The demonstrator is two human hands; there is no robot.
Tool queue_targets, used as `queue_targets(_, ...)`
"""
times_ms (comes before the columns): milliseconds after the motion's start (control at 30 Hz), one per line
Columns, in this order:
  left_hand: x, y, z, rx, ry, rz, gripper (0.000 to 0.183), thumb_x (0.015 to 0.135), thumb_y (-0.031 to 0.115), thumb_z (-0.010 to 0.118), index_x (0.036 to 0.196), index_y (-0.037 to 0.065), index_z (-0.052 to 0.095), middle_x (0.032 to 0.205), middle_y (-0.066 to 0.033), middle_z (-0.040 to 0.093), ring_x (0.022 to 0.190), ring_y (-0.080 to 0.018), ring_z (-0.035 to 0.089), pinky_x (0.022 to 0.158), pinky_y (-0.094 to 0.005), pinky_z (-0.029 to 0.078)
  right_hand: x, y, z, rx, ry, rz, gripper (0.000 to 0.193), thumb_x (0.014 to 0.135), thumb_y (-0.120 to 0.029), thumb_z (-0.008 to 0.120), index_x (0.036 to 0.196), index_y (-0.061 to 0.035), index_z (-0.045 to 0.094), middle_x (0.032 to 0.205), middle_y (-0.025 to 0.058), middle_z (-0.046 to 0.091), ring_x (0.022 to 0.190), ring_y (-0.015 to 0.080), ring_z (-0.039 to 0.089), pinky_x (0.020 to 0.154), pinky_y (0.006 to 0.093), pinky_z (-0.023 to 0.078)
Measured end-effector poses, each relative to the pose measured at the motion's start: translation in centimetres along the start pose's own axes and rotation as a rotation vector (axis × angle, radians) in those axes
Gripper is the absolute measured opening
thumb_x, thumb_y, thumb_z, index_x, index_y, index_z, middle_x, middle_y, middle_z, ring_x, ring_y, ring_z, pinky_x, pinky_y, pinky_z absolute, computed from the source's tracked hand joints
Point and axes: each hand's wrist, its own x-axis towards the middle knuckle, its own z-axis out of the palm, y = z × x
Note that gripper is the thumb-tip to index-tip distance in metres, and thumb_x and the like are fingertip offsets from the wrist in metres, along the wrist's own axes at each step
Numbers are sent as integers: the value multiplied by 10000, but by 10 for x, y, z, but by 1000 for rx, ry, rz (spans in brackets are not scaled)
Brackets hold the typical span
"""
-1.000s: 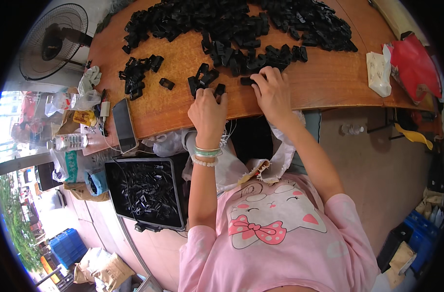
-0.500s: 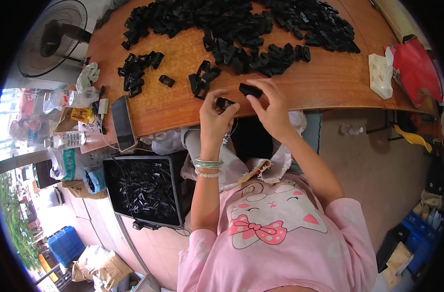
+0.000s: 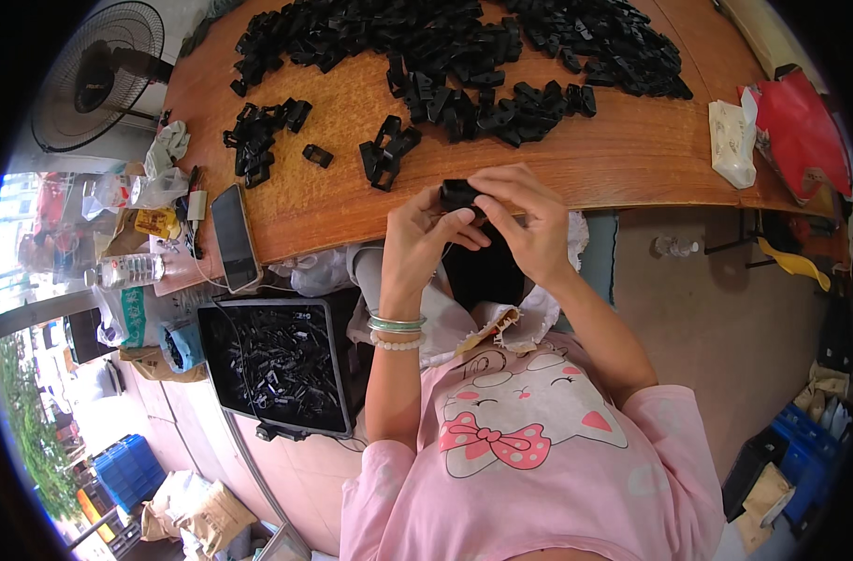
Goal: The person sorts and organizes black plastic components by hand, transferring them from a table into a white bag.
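Just off the table's near edge, both of my hands meet around a small black plastic part (image 3: 458, 194). My left hand (image 3: 421, 238) grips it from the left, thumb against its lower side. From the right, the closed fingers and thumb of my right hand (image 3: 531, 220) press on the same part. Whether it is one piece or two put together, I cannot tell, as fingers cover much of it. Beyond the hands, a few similar black parts (image 3: 386, 152) lie in a small cluster. One single part (image 3: 317, 155) lies apart to the left.
Large heaps of black parts (image 3: 380, 37) cover the back of the wooden table (image 3: 632, 168). A smaller pile (image 3: 258, 140) and a phone (image 3: 235, 238) lie left. A black bin (image 3: 275, 369) of small pieces stands below. A fan (image 3: 94, 79) and a red bag (image 3: 801, 131) flank the table.
My hands have come together. The black part in my right hand has moved left to the one in my left hand, and both hands now grip at one spot.
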Motion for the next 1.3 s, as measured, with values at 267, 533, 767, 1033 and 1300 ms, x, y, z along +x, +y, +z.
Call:
queue_targets(267,-2,4,8,142,102,21,249,872,21,561,1085,-103,532,838,-141,634,685,-200,664,601,-264,552,-1,1,-1,-238,-91,-180,223,791,18,620,1008,-12,667,1007,93,636,877,201,585,768,273,483)
queue_targets(533,-6,4,11,531,84,240,327,849,-14,550,1172,1,504,879,-128,658,688,-159,674,602,-241,522,-7,7,5,318,-40,350,334,821,30,595,1150,-24,602,1051,55,594,827,94,549,720,222,476)
queue_targets(767,0,-6,7,414,115,292,318,846,-36,529,1160,2,501,949,-121,644,687,-164,675,583,-253,518,-4,11,16,324,-16,455,307,815,31,594,1120,-5,601,1026,53,597,812,93,556,712,220,473)
queue_targets(1033,23,-13,-14,-303,211,134,80,862,41,567,879,-32,538,767,-109,616,525,-128,579,464,-241,463,26,19,11,-131,0,104,260,784,-19,637,1043,-39,622,916,96,545,767,190,535,671,310,423)
queue_targets(1300,68,14,-27,1432,472,602,232,758,174,689,862,11,561,845,-170,558,592,-296,609,493,-365,476,57,59,-16,-953,-34,-315,333,711,-31,664,1038,-78,614,986,65,517,899,249,502,741,365,381)
